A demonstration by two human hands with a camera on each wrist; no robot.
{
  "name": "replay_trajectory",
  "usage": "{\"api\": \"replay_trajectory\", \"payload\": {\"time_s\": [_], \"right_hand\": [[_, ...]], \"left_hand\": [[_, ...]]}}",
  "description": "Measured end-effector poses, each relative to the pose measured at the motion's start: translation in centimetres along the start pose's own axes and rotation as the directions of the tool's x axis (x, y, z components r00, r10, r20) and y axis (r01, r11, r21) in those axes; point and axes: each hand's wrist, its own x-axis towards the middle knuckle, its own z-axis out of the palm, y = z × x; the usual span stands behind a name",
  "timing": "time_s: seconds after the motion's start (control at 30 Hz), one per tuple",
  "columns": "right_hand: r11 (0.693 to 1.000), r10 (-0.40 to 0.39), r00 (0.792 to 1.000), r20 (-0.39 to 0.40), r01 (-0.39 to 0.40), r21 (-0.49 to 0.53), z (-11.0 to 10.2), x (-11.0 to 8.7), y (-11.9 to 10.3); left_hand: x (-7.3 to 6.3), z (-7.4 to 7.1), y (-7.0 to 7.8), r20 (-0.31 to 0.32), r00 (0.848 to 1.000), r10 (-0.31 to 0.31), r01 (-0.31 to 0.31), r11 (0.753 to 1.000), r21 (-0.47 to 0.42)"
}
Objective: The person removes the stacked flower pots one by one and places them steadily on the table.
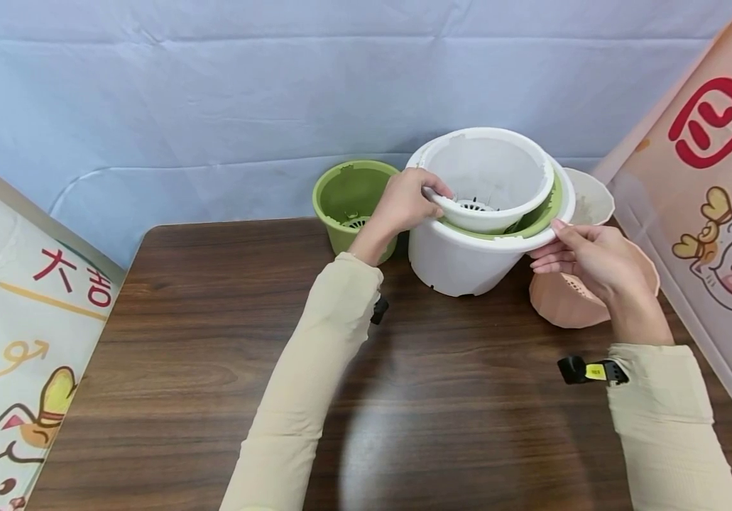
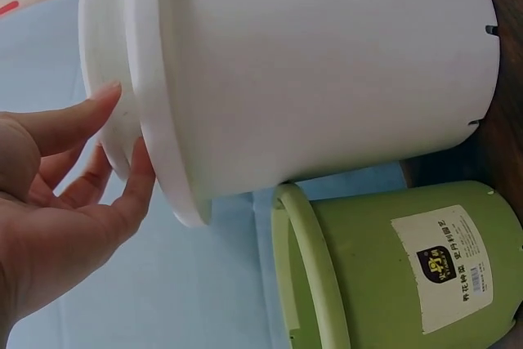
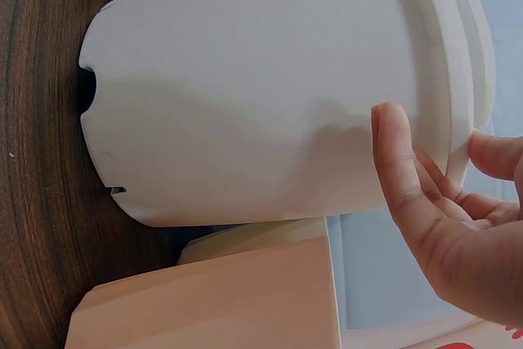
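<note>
A smaller white flower pot sits tilted inside a green flower pot, which is nested in a large white flower pot. My left hand pinches the near-left rim of the smaller white pot, its thumb and fingers on either side in the left wrist view. At the right, my right hand holds the rim of the large white pot. Its thumb lies on the rim and its fingers are below, by the outer wall. The bottom of the nested green pot is hidden.
Left of the stack stands another green pot with a label on its side. A pink pot and a cream pot stand at the right. The wooden table meets a blue cloth backdrop behind.
</note>
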Motion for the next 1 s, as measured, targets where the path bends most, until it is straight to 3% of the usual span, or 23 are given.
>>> {"api": "replay_trajectory", "payload": {"time_s": [0.2, 0.63, 1.0], "right_hand": [[1.000, 0.003, 1.000, 0.000, -0.003, -0.006, -0.02, 0.01, -0.02], [1.000, 0.000, 1.000, 0.002, 0.000, 0.000, -0.10, 0.04, -0.02], [1.000, -0.011, 1.000, 0.012, 0.011, 0.003, -0.16, 0.08, 0.07]], "left_hand": [[-0.14, 0.05, 0.01, -0.020, 0.999, 0.029, -0.029, 1.000, -0.010], [-0.43, 0.11, 0.17, -0.059, 0.998, 0.030, -0.033, 0.998, -0.046], [-0.65, 0.16, 0.21, -0.149, 0.987, 0.055, -0.065, 0.996, -0.063]]}}
